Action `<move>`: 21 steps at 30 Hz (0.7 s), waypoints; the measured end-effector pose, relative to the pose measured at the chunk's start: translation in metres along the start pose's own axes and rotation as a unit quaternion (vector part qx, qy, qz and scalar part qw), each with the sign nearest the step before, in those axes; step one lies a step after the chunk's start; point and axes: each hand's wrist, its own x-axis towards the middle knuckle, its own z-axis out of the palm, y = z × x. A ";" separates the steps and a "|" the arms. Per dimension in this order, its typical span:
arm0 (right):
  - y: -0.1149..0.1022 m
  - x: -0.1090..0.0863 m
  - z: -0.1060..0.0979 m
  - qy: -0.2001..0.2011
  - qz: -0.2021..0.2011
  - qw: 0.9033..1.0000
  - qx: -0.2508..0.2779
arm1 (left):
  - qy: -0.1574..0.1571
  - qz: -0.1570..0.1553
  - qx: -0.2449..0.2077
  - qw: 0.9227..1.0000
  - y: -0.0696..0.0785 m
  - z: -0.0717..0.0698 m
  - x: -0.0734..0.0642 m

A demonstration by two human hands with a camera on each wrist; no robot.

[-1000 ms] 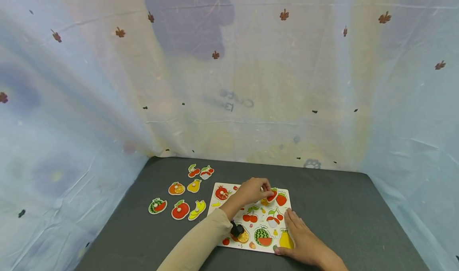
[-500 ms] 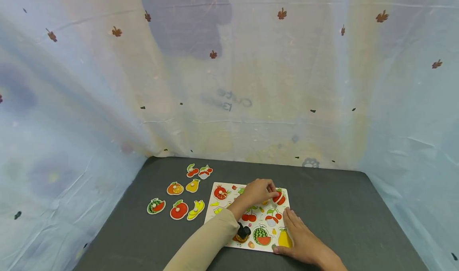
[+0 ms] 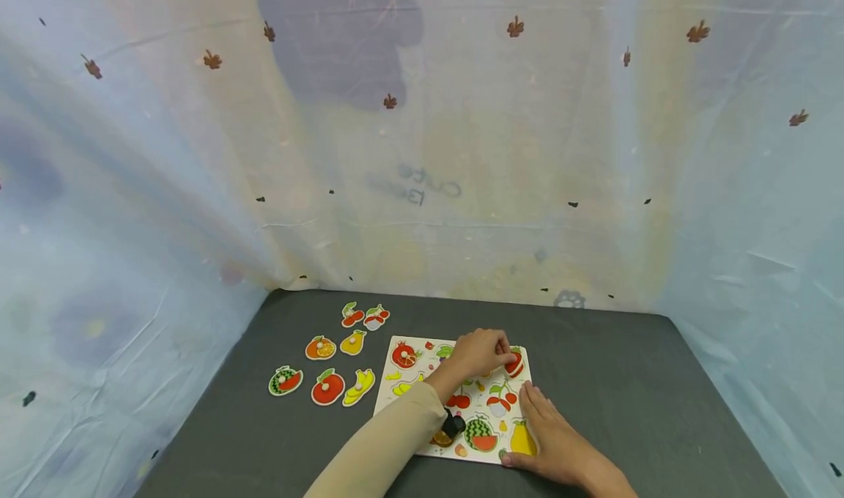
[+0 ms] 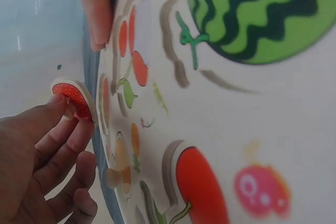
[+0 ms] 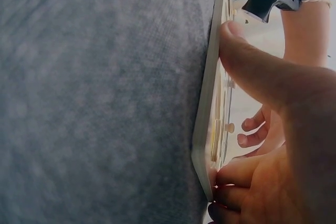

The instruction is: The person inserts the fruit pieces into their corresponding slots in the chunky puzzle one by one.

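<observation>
My left hand (image 3: 483,351) pinches a strawberry puzzle piece (image 4: 76,98) by its small knob between thumb and fingers. In the left wrist view the piece is tilted and stands apart from the board's face; in the head view it overlaps the strawberry picture at the upper right. A white fruit puzzle board (image 3: 384,388) lies flat on the table. My right hand (image 3: 557,443) rests against the board's near right corner, fingers straight along the right edge and thumb at the near edge. A pomegranate piece (image 3: 404,355) with a knob sits in the board's upper left.
Left of the board lie loose knobbed pieces: watermelon (image 3: 286,381), orange (image 3: 320,348), a round red fruit (image 3: 327,387), bananas (image 3: 359,387), pear (image 3: 352,343), cherries (image 3: 352,316) and another red-and-white fruit (image 3: 376,318). Pale curtains (image 3: 461,154) enclose the dark table (image 3: 606,381).
My left hand has moved slightly right and down, bringing the strawberry piece over the strawberry picture. The right hand keeps its place on the board.
</observation>
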 end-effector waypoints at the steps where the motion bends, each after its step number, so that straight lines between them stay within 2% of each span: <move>1: 0.000 0.000 0.000 -0.001 0.001 1.000 -0.002 | -0.001 0.001 0.002 1.000 0.000 0.001 0.000; 13: 0.003 0.001 0.001 0.001 -0.007 1.000 -0.004 | 0.002 -0.014 0.036 0.999 0.004 0.009 0.005; 21: 0.001 0.000 0.000 0.000 -0.011 1.000 0.001 | 0.017 -0.027 0.062 0.998 0.006 0.013 0.008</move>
